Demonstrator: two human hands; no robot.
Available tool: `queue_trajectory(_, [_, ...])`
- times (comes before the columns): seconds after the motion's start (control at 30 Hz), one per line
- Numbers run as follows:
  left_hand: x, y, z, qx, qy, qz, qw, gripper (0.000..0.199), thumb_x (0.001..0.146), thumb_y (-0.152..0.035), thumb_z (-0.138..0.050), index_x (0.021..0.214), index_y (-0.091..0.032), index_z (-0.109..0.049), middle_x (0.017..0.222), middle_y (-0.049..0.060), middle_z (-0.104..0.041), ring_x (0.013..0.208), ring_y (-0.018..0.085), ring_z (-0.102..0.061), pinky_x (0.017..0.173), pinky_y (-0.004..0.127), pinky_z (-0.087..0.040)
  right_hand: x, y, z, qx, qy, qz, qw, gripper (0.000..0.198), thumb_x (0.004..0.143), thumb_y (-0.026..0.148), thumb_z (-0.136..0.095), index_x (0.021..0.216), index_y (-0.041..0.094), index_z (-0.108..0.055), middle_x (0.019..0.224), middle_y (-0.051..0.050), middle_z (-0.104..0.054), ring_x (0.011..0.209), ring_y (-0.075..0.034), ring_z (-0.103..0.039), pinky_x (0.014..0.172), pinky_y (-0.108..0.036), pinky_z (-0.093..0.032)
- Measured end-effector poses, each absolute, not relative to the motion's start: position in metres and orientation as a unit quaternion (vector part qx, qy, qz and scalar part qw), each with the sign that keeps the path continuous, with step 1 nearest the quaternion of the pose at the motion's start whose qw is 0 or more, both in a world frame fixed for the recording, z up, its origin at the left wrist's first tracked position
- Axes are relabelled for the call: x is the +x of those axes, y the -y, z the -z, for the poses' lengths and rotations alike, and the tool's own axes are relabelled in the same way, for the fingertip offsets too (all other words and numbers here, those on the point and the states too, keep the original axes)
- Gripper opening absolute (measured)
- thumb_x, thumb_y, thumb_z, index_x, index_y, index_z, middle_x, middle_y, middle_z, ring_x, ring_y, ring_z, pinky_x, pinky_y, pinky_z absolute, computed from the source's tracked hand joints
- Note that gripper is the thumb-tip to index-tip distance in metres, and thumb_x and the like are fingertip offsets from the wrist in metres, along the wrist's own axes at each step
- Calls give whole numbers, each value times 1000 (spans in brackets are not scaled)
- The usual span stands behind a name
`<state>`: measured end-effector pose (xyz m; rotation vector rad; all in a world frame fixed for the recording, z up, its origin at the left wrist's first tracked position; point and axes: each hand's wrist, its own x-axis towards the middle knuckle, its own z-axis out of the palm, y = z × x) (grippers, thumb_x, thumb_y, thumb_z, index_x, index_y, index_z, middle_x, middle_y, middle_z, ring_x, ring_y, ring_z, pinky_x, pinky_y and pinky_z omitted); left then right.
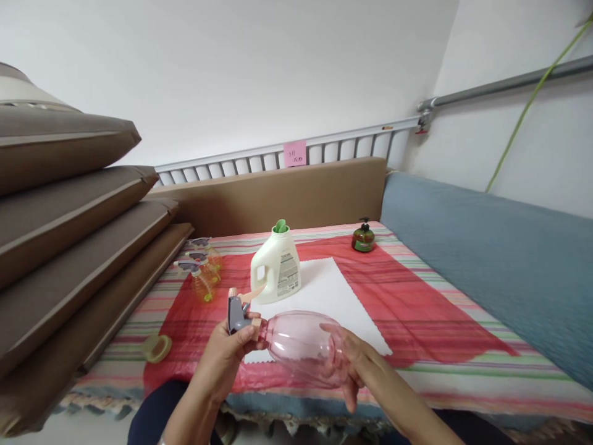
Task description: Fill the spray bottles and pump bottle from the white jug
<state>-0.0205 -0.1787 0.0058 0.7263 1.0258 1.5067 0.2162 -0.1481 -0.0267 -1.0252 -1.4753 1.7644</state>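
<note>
A clear pink spray bottle lies sideways in the air between my hands, near the front edge of the bed. Its grey and peach trigger head points left. My left hand is closed around the bottle's neck just below the trigger. Cupped at the bottle's base, my right hand grips it, with some fingers visible through the clear wall. Just behind stands a cream detergent jug, its mouth showing a green insert. The jug rests on a white sheet.
Several yellow spray bottles with grey triggers stand at the left. A yellowish round lid lies at front left. At the back right is a green pump bottle. Stacked brown cushions crowd the left side; a blue backrest runs along the right.
</note>
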Motion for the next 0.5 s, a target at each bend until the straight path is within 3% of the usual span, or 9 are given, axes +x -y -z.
queue_trajectory(0.1, [-22, 178, -5, 303, -437, -647, 547, 24, 59, -22, -78, 75, -11, -64, 66, 2, -60, 56, 10, -56, 57, 25, -51, 213, 151, 33, -332, 539, -685, 360, 106, 61, 57, -68, 140, 29, -3, 120, -15, -50, 64, -15, -61, 49, -26, -45])
queue_trajectory(0.2, [-22, 178, -6, 308, -432, -642, 553, 25, 60, -23, -77, 77, -11, -64, 66, 2, -60, 56, 10, -56, 57, 25, -50, 212, 153, 35, -322, 529, -692, 371, 115, 54, 40, -79, 139, 34, -2, 119, -13, -51, 67, -14, -61, 52, -25, -46])
queue_trajectory(0.3, [-21, 179, -6, 323, -426, -625, 568, 28, 58, -23, -78, 78, -10, -63, 64, 2, -59, 54, 11, -56, 56, 26, -49, 211, 150, 40, -371, 502, -722, 299, 94, 68, 58, -61, 140, 26, -10, 89, -9, -62, 49, -15, -59, 43, -26, -44])
queue_trajectory(0.37, [-22, 180, -6, 333, -421, -620, 572, 30, 58, -25, -78, 78, -9, -63, 61, 1, -57, 51, 11, -54, 54, 26, -48, 209, 147, 45, -393, 482, -739, 258, 86, 73, 71, -39, 140, 21, -16, 82, -10, -63, 44, -16, -58, 41, -28, -45])
queue_trajectory(0.43, [-22, 180, -6, 331, -421, -628, 564, 31, 57, -26, -78, 77, -9, -62, 60, 1, -56, 50, 10, -53, 52, 25, -47, 205, 145, 51, -395, 483, -737, 261, 90, 71, 75, -37, 140, 23, -13, 100, -15, -60, 48, -17, -61, 41, -28, -45])
queue_trajectory(0.5, [-24, 180, -6, 319, -424, -644, 551, 32, 56, -26, -79, 77, -9, -62, 61, 1, -56, 52, 10, -53, 52, 25, -47, 201, 146, 54, -380, 504, -709, 315, 100, 63, 71, -53, 140, 31, -4, 126, -18, -46, 64, -20, -64, 46, -29, -48])
